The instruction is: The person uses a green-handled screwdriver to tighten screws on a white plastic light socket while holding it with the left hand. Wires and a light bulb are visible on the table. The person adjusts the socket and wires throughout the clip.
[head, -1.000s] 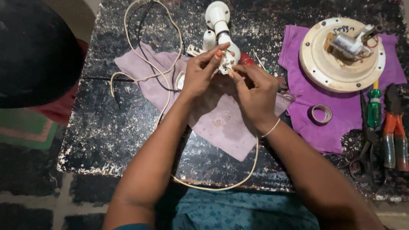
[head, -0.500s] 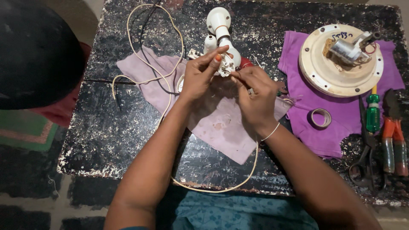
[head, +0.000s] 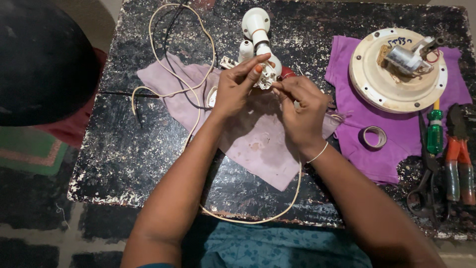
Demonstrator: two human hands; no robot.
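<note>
My left hand (head: 237, 88) grips a white plastic lamp holder (head: 260, 45) at its open end, thumb and fingers pinched around it. My right hand (head: 303, 111) is closed beside it, fingertips pressed to the same open end where small wires sit; a red-handled tool (head: 287, 73) lies just behind the fingers. Both hands hover above a pale pink cloth (head: 258, 144) on a worn black table (head: 139, 164). A cream cable (head: 163, 59) loops from the holder over the cloth and past the front edge.
A round cream motor plate (head: 369, 84) with a metal part rests on a purple cloth (head: 347, 64) at right. Near it lie a tape roll (head: 374, 136), green screwdriver (head: 435, 131), orange-handled pliers (head: 458, 164) and scissors (head: 421, 191). A dark round object (head: 42, 59) sits left.
Both hands stay on the lamp holder; the fingers have shifted slightly at its open end, and the right hand has closed in tighter against it.
</note>
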